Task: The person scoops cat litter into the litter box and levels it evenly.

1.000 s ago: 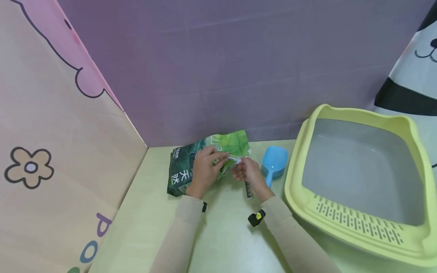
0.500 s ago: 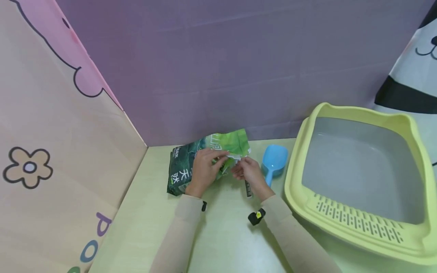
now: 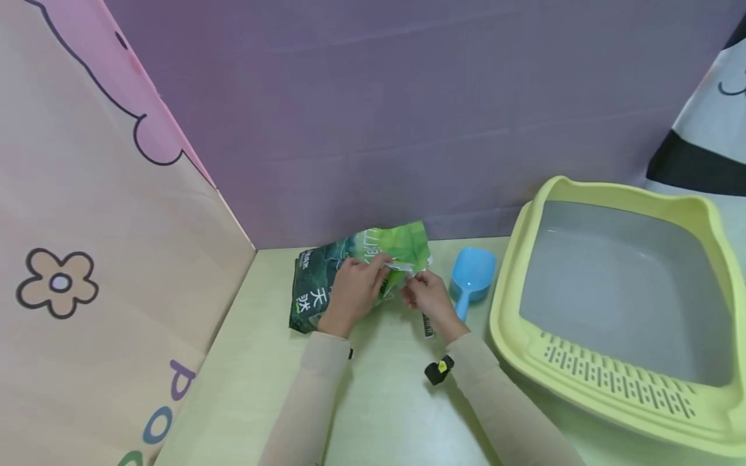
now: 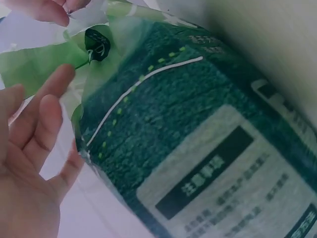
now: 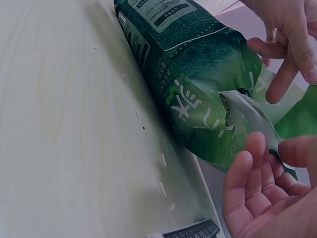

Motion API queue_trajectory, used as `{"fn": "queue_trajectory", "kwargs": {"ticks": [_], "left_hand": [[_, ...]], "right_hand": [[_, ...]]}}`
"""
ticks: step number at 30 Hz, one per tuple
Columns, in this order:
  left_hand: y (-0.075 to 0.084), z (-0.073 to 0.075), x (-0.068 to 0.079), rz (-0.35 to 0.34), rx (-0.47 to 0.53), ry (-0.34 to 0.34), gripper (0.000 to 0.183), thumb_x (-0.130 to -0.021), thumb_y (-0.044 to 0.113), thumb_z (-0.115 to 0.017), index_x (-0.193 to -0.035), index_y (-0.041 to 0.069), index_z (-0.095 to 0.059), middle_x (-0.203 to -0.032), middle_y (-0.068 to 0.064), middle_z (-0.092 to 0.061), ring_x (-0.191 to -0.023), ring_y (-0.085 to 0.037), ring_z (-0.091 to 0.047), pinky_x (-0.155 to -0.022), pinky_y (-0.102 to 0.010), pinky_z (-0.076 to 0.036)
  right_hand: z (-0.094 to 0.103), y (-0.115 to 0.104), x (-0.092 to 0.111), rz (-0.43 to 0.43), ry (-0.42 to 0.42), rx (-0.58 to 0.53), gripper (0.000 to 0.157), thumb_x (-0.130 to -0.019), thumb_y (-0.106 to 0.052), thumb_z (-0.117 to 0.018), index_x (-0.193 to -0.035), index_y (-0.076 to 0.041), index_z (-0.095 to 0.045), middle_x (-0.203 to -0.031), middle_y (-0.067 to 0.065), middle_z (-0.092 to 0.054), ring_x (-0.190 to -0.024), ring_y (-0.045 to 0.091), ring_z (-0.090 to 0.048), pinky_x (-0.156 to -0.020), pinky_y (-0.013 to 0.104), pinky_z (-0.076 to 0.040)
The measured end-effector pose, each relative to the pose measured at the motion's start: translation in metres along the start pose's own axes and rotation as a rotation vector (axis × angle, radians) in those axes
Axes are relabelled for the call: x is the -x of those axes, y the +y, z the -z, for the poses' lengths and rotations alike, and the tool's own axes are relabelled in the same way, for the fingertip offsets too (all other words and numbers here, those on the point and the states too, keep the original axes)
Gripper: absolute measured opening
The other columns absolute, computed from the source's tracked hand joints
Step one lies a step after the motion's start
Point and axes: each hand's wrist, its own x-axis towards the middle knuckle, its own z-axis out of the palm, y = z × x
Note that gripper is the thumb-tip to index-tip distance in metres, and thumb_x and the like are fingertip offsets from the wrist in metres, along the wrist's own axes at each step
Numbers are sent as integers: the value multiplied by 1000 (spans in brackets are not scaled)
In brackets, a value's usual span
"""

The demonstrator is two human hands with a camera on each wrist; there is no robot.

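A green bag of cat litter [image 3: 315, 281] lies on its side against the back wall, its light-green top end pointing right. In the right wrist view its top has a ragged tear with a whitish inner lining [image 5: 252, 111], and pale grains show inside. My left hand [image 3: 352, 288] pinches the torn edge of the bag between thumb and index finger, the other fingers spread. My right hand [image 3: 430, 298] pinches the opening's near edge with thumb and fingertips, remaining fingers curled. In the left wrist view the dark-green side of the bag [image 4: 163, 104] fills most of the picture.
A blue scoop [image 3: 472, 272] lies right of the bag. Further right stands a yellow litter box [image 3: 504, 310] with a grey inside. A dark strip with printed text [image 5: 193, 230] lies under the right wrist. Several pale pellets [image 5: 162, 189] are scattered on the table [image 3: 373, 401].
Both hands stay at the torn opening, with small finger shifts; the right fingers draw closer together on the edge. The bag stays in place while the head view shifts slightly.
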Motion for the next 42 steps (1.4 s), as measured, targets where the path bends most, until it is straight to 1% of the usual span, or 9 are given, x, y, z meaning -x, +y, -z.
{"fn": "queue_trajectory", "kwargs": {"ticks": [7, 11, 15, 20, 25, 29, 32, 37, 42], "left_hand": [[4, 3, 0, 45, -25, -98, 16, -107, 24, -55, -117, 12, -54, -46, 2, -48, -49, -23, -61, -93, -45, -55], [5, 1, 2, 78, -28, -155, 17, -109, 25, -50, -119, 11, -51, -48, -3, -52, -62, -33, -69, -93, -48, -55], [5, -1, 3, 87, -13, -157, 18, -109, 26, -49, -120, 12, -50, -51, -5, -56, -72, -38, -71, -85, -49, -56], [4, 0, 3, 91, 33, -152, 18, -110, 26, -47, -121, 13, -51, -56, -4, -59, -69, -36, -70, -79, -49, -56], [3, 2, 3, 124, 72, -146, 14, -109, 23, -48, -118, 13, -52, -58, -5, -60, -69, -36, -69, -85, -50, -55], [4, 0, 3, 129, 49, -205, 15, -110, 23, -45, -118, 11, -49, -58, -5, -62, -69, -34, -70, -96, -50, -52], [6, -2, 2, 136, 18, -249, 17, -111, 24, -42, -118, 11, -48, -59, -3, -62, -67, -29, -71, -106, -54, -47], [10, -5, 0, 146, -6, -227, 16, -111, 26, -42, -110, 13, -51, -57, 0, -59, -64, -27, -70, -112, -62, -39], [10, -5, 0, 118, -2, -163, 18, -110, 26, -44, -99, 15, -52, -56, 4, -55, -60, -22, -66, -109, -62, -42]], "right_hand": [[-1, 1, -1, -2, 0, 11, 28, -108, -21, -49, -121, 1, -61, -88, 6, -68, -71, 11, -64, -67, 25, -54], [-2, 3, -3, 1, -5, 16, 27, -108, -20, -48, -120, 1, -60, -88, 5, -67, -71, 12, -63, -67, 25, -53], [-3, 2, -2, 16, -3, 15, 26, -108, -19, -47, -117, 2, -59, -87, 5, -67, -71, 12, -62, -66, 25, -52], [-2, 1, -1, 23, 3, 19, 26, -107, -20, -48, -117, 1, -61, -87, 5, -67, -71, 12, -62, -66, 25, -52], [-2, 3, -2, 23, 9, 1, 22, -106, -19, -50, -109, 0, -60, -85, 4, -66, -70, 11, -62, -66, 26, -53], [-2, 4, -2, 26, 8, -7, 23, -106, -18, -50, -109, 2, -60, -84, 4, -66, -70, 11, -62, -67, 26, -53], [-2, 4, -2, 33, 11, -6, 24, -106, -19, -50, -110, 2, -60, -83, 4, -66, -70, 12, -62, -68, 28, -53], [-2, 3, -1, 50, 26, -5, 23, -106, -19, -50, -109, 0, -61, -82, 3, -65, -68, 11, -61, -67, 28, -54], [-2, 3, 0, 44, 32, -3, 23, -107, -19, -49, -113, -2, -63, -81, 3, -65, -69, 11, -60, -68, 28, -53]]}}
